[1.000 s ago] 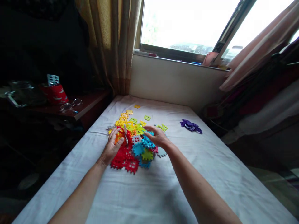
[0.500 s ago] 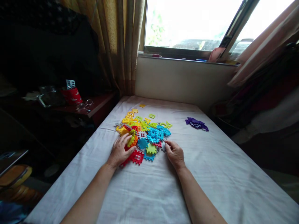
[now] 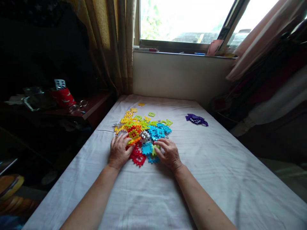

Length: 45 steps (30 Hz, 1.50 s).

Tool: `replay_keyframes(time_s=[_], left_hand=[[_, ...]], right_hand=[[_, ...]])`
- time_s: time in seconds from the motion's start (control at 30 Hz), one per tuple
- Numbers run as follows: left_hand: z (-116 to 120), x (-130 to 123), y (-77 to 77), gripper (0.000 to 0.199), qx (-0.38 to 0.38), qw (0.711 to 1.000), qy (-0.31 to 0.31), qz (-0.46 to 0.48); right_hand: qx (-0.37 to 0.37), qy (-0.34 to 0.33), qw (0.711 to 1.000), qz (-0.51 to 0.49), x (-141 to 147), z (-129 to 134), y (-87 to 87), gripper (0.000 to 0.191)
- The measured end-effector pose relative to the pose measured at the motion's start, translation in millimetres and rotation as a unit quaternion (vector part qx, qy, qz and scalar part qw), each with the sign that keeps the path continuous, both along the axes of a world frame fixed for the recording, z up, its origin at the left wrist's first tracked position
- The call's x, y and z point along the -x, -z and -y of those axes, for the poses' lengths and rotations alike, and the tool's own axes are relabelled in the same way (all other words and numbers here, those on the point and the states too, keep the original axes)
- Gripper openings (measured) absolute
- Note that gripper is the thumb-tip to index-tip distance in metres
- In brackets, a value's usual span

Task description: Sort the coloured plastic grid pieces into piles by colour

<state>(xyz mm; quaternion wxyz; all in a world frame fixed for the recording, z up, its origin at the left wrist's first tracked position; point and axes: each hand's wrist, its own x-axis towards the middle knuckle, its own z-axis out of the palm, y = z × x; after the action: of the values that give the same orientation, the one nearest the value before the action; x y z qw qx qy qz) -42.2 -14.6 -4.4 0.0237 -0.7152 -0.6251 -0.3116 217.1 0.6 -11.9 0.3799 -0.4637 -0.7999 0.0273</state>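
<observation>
A heap of flat plastic interlocking building pieces, with toothed edges and some with window cutouts, lies on the sheet. My left hand (image 3: 118, 151) is at its left side, fingers curled and thumb below, closed on a tilted orange-and-yellow piece (image 3: 134, 140). My right hand (image 3: 169, 152) reaches in from the right, thumb and fingers apart, over a lime-green piece (image 3: 153, 150). Between the hands are a blue square piece (image 3: 147, 148), a grey piece (image 3: 145, 136) and red pieces (image 3: 137, 156). More blue pieces (image 3: 159, 131) and yellow pieces (image 3: 127, 118) lie farther back.
A separate purple pile (image 3: 196, 119) lies at the right on the white sheet (image 3: 203, 179). On the left, a dark side table (image 3: 93, 103) bears a red container (image 3: 62, 96) and eyeglasses (image 3: 78, 106). A wall and window stand beyond the far edge.
My right hand has moved left and inward over the heap, and the pale piece at its fingertips no longer shows there. The pieces by my left hand have shifted. The view has turned slightly.
</observation>
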Motion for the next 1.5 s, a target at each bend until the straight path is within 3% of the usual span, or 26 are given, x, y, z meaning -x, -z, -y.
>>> replay_keyframes(time_s=[0.13,0.33,0.43,0.53,0.67,0.83,0.93,1.1,1.3,1.5], left_hand=[[-2.2,11.7,0.0,0.031,-0.006,0.999,-0.053,0.009],[0.3,4.4,-2.6,0.035,0.044,0.996,0.058,0.050],[-1.4,2.9,-3.0,0.037,0.042,0.994,0.077,0.063],[-6.6,12.5,-2.5,0.037,0.001,0.996,0.051,0.076],[-14.1,32.9,-0.3,0.031,-0.048,0.996,-0.041,0.066],[-18.1,42.6,7.0,0.044,0.001,0.988,-0.152,0.021],[-19.6,41.9,11.5,0.050,0.039,0.986,-0.163,0.007],[-21.5,41.8,12.9,0.048,0.059,0.982,-0.179,0.014],[-19.8,40.6,7.2,0.043,0.069,0.983,-0.170,0.005],[-21.2,39.3,8.3,0.043,0.082,0.980,-0.181,-0.003]], right_hand=[[0.002,-0.027,0.998,0.051,8.4,4.9,-1.1,0.021],[-0.001,0.032,0.999,0.024,9.9,2.6,-4.7,0.019],[0.021,0.038,0.998,0.038,20.3,1.4,-13.1,0.019],[0.050,0.042,0.996,0.066,37.6,0.9,-19.1,0.022],[0.081,0.048,0.993,0.074,54.9,1.1,-18.3,0.028],[0.096,0.056,0.993,-0.046,50.6,-2.6,-13.8,0.025],[0.125,0.063,0.985,-0.098,39.7,-6.8,-11.7,0.017],[0.168,0.072,0.979,-0.088,29.8,-6.8,-9.5,0.015],[0.135,0.080,0.988,0.000,34.4,3.4,-14.6,0.029],[0.131,0.060,0.989,0.018,42.4,10.6,-17.0,0.019]])
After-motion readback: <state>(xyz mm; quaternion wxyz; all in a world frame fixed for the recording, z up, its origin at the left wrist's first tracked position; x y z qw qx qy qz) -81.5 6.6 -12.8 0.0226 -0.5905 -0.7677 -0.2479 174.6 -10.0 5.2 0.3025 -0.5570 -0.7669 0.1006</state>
